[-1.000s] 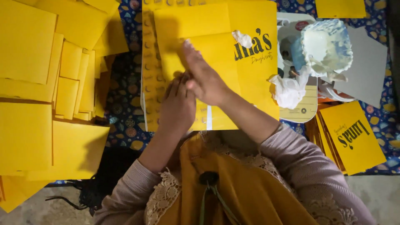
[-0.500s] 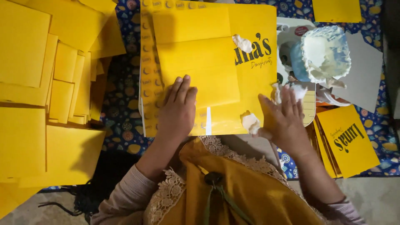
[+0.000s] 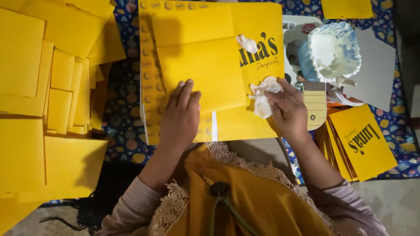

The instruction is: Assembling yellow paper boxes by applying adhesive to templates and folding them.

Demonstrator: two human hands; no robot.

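Since half a second ago our right hand has lifted the crumpled white rag onto the large flat yellow card sheet, fingers pinching it; our left hand presses open-palmed on the smooth folded yellow flap.

Single view only: your head camera, aimed almost straight down over your lap. Close range, forearms entering from bottom edge. Left hand and right hand sit mid-frame on yellow sheet. No second view to overlap.
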